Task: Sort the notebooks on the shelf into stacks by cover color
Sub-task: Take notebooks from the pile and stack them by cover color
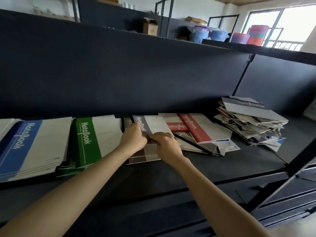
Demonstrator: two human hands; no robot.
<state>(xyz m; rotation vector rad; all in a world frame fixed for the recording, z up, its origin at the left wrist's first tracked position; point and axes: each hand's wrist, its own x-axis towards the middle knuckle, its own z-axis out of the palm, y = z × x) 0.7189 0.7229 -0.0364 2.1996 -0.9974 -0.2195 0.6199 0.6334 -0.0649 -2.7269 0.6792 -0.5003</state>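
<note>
Shelf [171, 173], middle, near the front edge: grey-brown stack [145, 157], top copy being seated.
- Grey-brown notebook [151, 124]: lies on that stack. My left hand [135, 137] curls over its coloured band; my right hand [166, 144] grips its near edge.
- Handling, as I judge it: square the corners to the copies beneath, bands on the same side, and press flat before letting go. Avoid nudging the red notebooks [193, 127] just beside it.
- Toward the left end: blue stack [30, 144], green stack [87, 139].
- Right end: mixed pile [253, 124], unsorted and splayed.
- Lettering: "NoteBook" in white on the blue, green, grey-brown and red bands. Smaller print is illegible.
</note>
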